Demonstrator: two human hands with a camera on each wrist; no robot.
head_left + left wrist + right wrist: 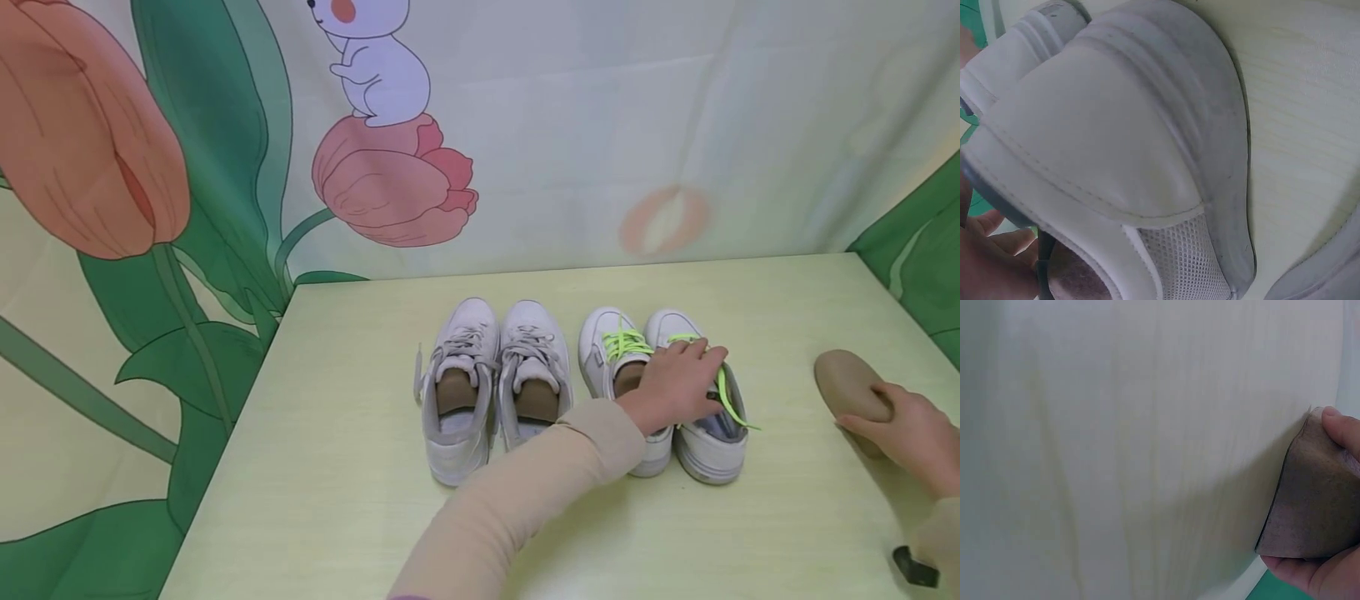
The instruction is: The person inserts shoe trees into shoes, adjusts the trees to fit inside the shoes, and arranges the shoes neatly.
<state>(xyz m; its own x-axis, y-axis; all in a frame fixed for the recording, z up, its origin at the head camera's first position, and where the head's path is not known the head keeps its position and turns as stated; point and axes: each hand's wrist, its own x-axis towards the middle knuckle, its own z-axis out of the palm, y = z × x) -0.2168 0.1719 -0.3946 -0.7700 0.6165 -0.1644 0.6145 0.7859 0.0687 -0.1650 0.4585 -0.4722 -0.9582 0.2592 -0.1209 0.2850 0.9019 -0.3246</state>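
Observation:
My left hand (678,379) lies over the laced front of the rightmost white shoe (712,458), its fingers bent around the tongue area. A loose neon-green lace (725,396) hangs beside the thumb along the opening. What the fingertips grip is mostly hidden. Up close in the left wrist view is the stitched side of a white shoe (1104,125). On the right, my right hand (918,433) holds a brown rounded shoe insert (847,383) above the table. The right wrist view shows thumb and fingers pinching this curved, thin-edged insert (1316,494).
Left of that shoe stands its mate (600,358), also green-laced, a brown insert (628,377) inside. Further left are two white shoes with pale laces (462,342), each holding a brown insert (456,392). The pale table (337,433) meets a printed curtain (562,167) behind.

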